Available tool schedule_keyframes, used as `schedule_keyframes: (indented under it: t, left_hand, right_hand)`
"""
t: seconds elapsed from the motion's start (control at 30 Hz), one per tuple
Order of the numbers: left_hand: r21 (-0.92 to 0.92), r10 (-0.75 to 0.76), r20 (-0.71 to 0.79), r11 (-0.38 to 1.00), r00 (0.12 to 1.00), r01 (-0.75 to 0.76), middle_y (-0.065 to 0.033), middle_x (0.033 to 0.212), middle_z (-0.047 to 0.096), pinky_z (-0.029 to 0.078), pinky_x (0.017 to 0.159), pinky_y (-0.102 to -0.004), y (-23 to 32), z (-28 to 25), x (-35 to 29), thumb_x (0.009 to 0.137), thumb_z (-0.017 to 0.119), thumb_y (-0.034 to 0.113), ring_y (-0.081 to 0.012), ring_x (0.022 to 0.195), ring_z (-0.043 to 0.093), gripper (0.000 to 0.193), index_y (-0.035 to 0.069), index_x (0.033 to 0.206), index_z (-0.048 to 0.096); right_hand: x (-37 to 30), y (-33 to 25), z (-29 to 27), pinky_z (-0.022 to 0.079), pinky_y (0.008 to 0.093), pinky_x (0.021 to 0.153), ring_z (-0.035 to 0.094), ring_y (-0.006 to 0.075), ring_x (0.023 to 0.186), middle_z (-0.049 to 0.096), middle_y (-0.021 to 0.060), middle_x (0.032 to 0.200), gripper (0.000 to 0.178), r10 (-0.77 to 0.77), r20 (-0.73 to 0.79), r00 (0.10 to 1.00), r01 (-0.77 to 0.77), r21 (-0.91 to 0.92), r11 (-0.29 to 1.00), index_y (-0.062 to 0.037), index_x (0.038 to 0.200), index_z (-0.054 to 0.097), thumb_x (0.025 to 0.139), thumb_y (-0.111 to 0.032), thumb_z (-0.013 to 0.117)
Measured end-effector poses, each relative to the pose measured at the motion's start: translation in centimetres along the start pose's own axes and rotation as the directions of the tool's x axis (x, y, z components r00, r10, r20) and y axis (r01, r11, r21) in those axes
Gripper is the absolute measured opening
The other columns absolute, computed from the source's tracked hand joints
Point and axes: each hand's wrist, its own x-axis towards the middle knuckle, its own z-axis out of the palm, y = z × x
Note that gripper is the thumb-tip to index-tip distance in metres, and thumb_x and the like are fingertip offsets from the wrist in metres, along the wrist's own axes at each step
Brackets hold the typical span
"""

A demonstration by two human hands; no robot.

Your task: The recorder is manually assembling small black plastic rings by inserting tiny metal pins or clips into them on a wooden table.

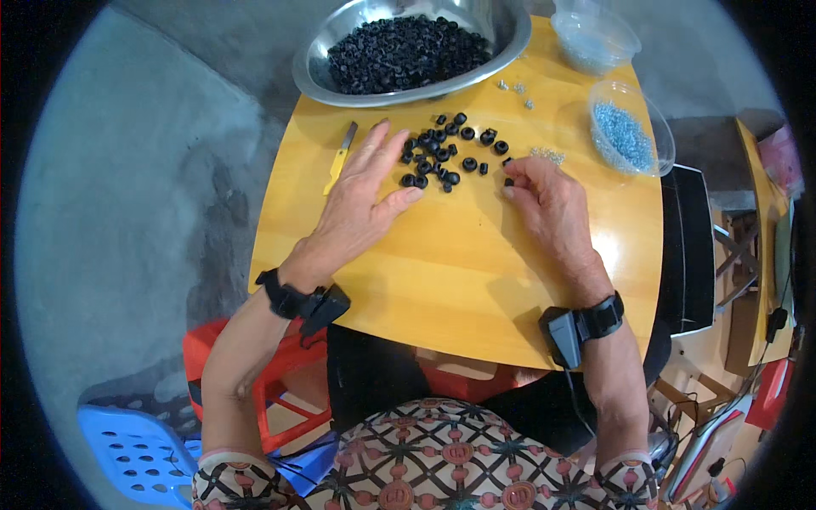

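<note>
Several small round black parts [438, 151], knob-like and some with a hole, lie loosely heaped on the yellow table. My left hand [361, 183] rests at the left side of the heap, fingers stretched out and thumb apart, holding nothing. At the right of the heap, my right hand [546, 195] is curled, with a small black part [508, 182] between its thumb and forefinger tips. Another black part touches or sits just beyond the forefinger. A yellow-handled knife [337, 168] with its blade out lies beside my left fingers.
A metal basin [310, 85] full of black parts stands at the far edge. At the far right are a clear tub of small pale-blue pieces [625, 136] and another clear tub [595, 42]. Small clear pieces [548, 155] lie beyond my right hand on the table [425, 280].
</note>
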Motion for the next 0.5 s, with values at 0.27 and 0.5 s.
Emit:
schedule_keyframes:
  t: [0.27,0.5]
  left_hand:
    - [0.066,-0.042,0.052,0.997,0.998,0.039,-0.0157,0.109,0.068,0.051,0.083,-0.0313,-1.1,-10.1,7.3,0.086,0.065,0.020,-0.0276,0.091,0.067,0.033,-0.001,0.112,0.065]
    - [-0.096,0.048,0.296,0.995,0.954,-0.020,-0.0139,0.113,0.065,0.047,0.090,-0.0318,-5.1,-6.4,15.2,0.088,0.060,0.019,-0.0242,0.102,0.062,0.033,0.002,0.117,0.063]
  right_hand:
    - [-0.1,0.0,-0.1,0.052,0.0350,0.064,0.065,0.0286,0.072,0.065,0.0122,0.080,0.018,0.011,0.003,1.000,-0.011,0.000,1.000,-0.0040,0.091,0.063,0.074,-0.004,0.068]
    - [0.0,-0.5,-0.4,0.051,0.0347,0.064,0.064,0.0281,0.071,0.063,0.0113,0.078,0.016,0.018,0.038,0.999,-0.018,-0.011,1.000,-0.0046,0.090,0.063,0.075,-0.004,0.067]
